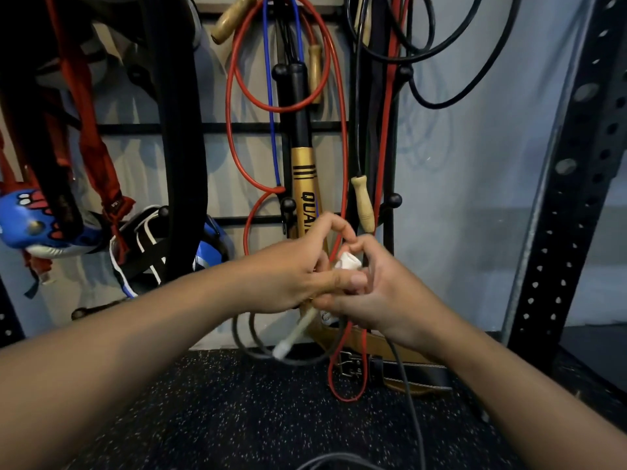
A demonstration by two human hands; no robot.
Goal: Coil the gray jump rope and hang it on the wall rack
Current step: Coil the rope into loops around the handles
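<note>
Both hands grasp the white plastic handles of the gray jump rope in front of the wall rack.

The left hand [288,276] and right hand [380,293] close together around the white plastic handles [346,261]; one handle end juts down-left. The thin gray jump rope [409,385] trails to the black speckled rubber floor [220,401]. The black wire wall rack [152,128] carries a red cord [232,106] and a gold-and-black bat [303,171].

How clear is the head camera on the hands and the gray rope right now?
Head view: dim, uneven light, with soft shadows of hanging ropes on the wall; wide-angle bending tilts the black upright; both hands, left and right, slightly soft; white handle motion-blurred; gray rope thin but traceable against the dark floor.
</note>
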